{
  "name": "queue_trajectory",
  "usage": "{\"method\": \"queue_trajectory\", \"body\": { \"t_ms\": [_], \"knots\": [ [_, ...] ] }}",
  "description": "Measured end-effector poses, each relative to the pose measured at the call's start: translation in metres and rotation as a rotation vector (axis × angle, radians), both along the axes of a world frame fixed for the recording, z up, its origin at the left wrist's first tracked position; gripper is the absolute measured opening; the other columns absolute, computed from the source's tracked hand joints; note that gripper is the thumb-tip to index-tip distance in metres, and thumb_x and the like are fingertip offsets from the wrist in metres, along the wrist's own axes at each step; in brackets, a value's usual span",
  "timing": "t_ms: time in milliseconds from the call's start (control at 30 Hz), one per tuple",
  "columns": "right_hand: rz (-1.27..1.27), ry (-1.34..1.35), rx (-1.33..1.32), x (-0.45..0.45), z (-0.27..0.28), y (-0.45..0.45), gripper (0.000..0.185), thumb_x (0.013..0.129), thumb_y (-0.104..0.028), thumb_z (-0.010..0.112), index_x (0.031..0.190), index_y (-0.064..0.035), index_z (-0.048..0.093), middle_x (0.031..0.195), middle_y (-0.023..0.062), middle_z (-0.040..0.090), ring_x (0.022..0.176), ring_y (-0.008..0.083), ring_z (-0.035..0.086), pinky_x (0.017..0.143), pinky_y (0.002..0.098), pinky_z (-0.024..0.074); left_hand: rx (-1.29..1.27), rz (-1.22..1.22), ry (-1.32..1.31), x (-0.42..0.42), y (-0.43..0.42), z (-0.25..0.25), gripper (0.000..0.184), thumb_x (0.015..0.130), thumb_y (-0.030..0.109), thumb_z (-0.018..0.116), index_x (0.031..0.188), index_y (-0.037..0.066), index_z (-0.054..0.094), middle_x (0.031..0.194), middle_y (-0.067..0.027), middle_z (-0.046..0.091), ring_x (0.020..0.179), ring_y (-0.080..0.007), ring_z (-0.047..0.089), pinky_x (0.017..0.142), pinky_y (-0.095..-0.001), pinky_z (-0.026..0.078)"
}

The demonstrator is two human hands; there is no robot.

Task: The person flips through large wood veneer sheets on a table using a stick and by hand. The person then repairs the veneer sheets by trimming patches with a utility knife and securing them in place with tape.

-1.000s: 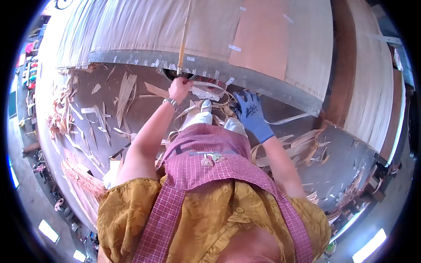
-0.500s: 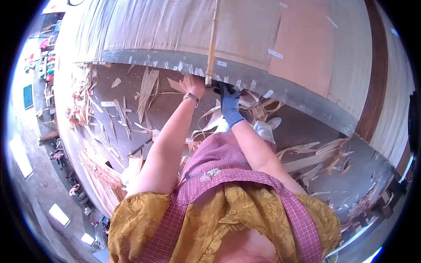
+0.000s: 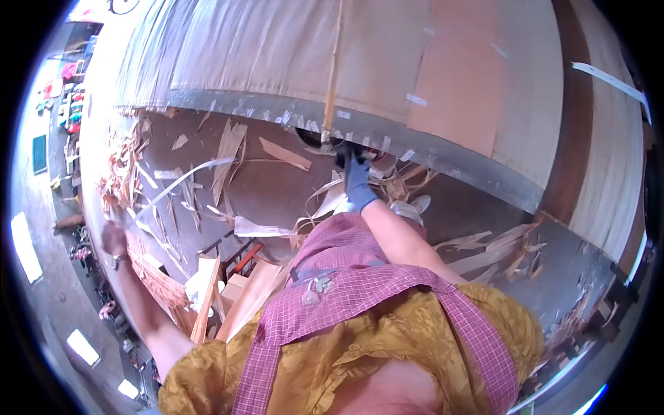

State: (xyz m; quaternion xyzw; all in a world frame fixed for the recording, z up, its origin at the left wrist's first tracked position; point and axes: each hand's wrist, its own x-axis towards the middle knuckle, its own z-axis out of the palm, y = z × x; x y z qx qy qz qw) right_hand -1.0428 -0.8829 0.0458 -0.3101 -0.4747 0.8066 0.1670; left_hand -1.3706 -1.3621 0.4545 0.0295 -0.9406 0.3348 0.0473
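My left hand (image 3: 115, 239), bare with a watch at the wrist, is far out to the left and blurred. It looks closed on one end of a long thin pale strip (image 3: 187, 178), which trails up and right from it. My right hand (image 3: 357, 181), in a blue glove with black fingers, is at the front edge of the wood veneer sheets (image 3: 277, 62). Its fingertips are dark against the shadow below the edge, so their grip is unclear. Close by is the lower end of a bamboo pole (image 3: 329, 104), lying across the sheets.
Torn veneer scraps (image 3: 230, 149) litter the brown floor below the edge. Wood pieces (image 3: 242, 297) and a red bar (image 3: 245, 259) stand by my left side. A black round object (image 3: 308, 140) shows under the edge. White labels (image 3: 416, 99) mark the sheets.
My left hand has left the edge beside the pole and swung far left and down, with the pale strip trailing. My right hand stays near the pole end, slightly lower.
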Motion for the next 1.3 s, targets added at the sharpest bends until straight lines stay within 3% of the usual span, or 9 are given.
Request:
{"method": "queue_trajectory", "body": {
  "t_ms": [100, 167, 300, 433, 600, 1000, 1100, 1133, 1300],
  "knots": [
    [0.257, 0.122, 0.152, 0.041, 0.03, -0.021, 0.038, 0.094, -0.01, 0.052, 0.132, -0.0058, 0.049, 0.125, 0.0077, 0.054, 0.103, 0.0162, 0.055, 0.075, 0.0314, 0.0507, 0.634, -0.562, -0.727, 0.042, 0.049, -0.127, 0.015, 0.085, 0.01, 0.063, 0.098, 0.002, 0.06, 0.076, -0.0078, 0.061, 0.069, -0.0223, 0.06, 0.059, -0.0376, 0.047],
    [0.421, 0.137, 0.01, 0.052, 0.122, -0.001, 0.033, 0.093, -0.005, 0.049, 0.125, -0.0076, 0.056, 0.111, 0.0041, 0.062, 0.084, 0.0106, 0.06, 0.066, 0.0272, 0.0541, 1.019, -0.063, -1.232, 0.142, 0.25, -0.13, 0.014, 0.084, 0.014, 0.069, 0.083, 0.002, 0.062, 0.071, -0.0019, 0.06, 0.064, -0.0104, 0.056, 0.057, -0.0272, 0.046],
    [0.458, 0.176, -0.415, 0.084, 0.154, 0.069, 0.035, 0.095, -0.01, 0.048, 0.129, -0.0074, 0.053, 0.114, 0.0054, 0.061, 0.088, 0.0116, 0.061, 0.062, 0.0273, 0.0542, 1.192, -0.257, -1.631, 0.226, 0.438, -0.118, 0.018, 0.087, 0.019, 0.069, 0.083, 0.003, 0.062, 0.072, 0.003, 0.06, 0.065, -0.0051, 0.053, 0.06, -0.0217, 0.044],
    [0.415, -0.119, -0.37, 0.157, 0.197, 0.207, 0.033, 0.093, -0.022, 0.058, 0.122, -0.0043, 0.058, 0.101, 0.0087, 0.066, 0.085, 0.015, 0.065, 0.071, 0.0285, 0.0537, 1.503, -0.288, -1.522, 0.242, 0.538, -0.134, 0.014, 0.088, 0.014, 0.067, 0.084, 0.001, 0.064, 0.074, 0.0033, 0.06, 0.066, -0.0036, 0.051, 0.06, -0.0207, 0.044],
    [0.345, -0.585, 0.165, 0.211, 0.25, 0.337, 0.02, 0.09, -0.018, 0.064, 0.103, -0.0034, 0.067, 0.081, 0.0042, 0.066, 0.061, 0.0117, 0.06, 0.056, 0.0263, 0.0505, 1.106, -0.466, -0.83, 0.248, 0.617, -0.184, 0.026, 0.08, 0.03, 0.072, 0.087, 0.005, 0.071, 0.08, -0.0088, 0.07, 0.074, -0.0215, 0.067, 0.067, -0.0331, 0.05],
    [0.341, -0.579, 0.614, 0.227, 0.192, 0.433, 0.035, 0.077, -0.034, 0.075, 0.085, -0.0002, 0.069, 0.073, 0.0116, 0.069, 0.066, 0.022, 0.066, 0.065, 0.0343, 0.0498, 0.946, -0.598, -0.153, 0.291, 0.653, -0.213, 0.034, 0.078, 0.026, 0.074, 0.101, 0.007, 0.057, 0.105, -0.0151, 0.059, 0.096, -0.0324, 0.059, 0.08, -0.0415, 0.048],
    [0.367, -0.602, 0.713, 0.23, 0.182, 0.436, 0.036, 0.078, -0.035, 0.073, 0.089, -0.0004, 0.069, 0.08, 0.0126, 0.07, 0.071, 0.0236, 0.067, 0.067, 0.0362, 0.0504, 1.334, -0.911, -0.538, 0.374, 0.676, -0.233, 0.029, 0.086, 0.021, 0.062, 0.113, 0.011, 0.057, 0.113, -0.012, 0.059, 0.106, -0.0293, 0.056, 0.09, -0.046, 0.041],
    [0.382, -0.603, 0.717, 0.23, 0.179, 0.437, 0.036, 0.079, -0.034, 0.072, 0.092, -0.0006, 0.068, 0.082, 0.0128, 0.071, 0.072, 0.0242, 0.067, 0.067, 0.0369, 0.0505, 0.907, -1.286, -0.474, 0.407, 0.688, -0.223, 0.036, 0.087, 0.021, 0.059, 0.122, 0.012, 0.056, 0.117, -0.0116, 0.058, 0.111, -0.0276, 0.054, 0.095, -0.0469, 0.039],
    [0.492, -0.544, 0.619, 0.247, 0.199, 0.442, 0.031, 0.085, -0.03, 0.065, 0.096, -0.0012, 0.064, 0.083, 0.014, 0.07, 0.077, 0.0299, 0.068, 0.068, 0.0412, 0.0518, 0.751, -1.089, -0.617, 0.47, 0.731, -0.199, 0.062, 0.087, 0.038, 0.06, 0.141, 0.013, 0.041, 0.134, -0.0146, 0.047, 0.13, -0.0329, 0.04, 0.105, -0.0502, 0.031]
  ]
}}
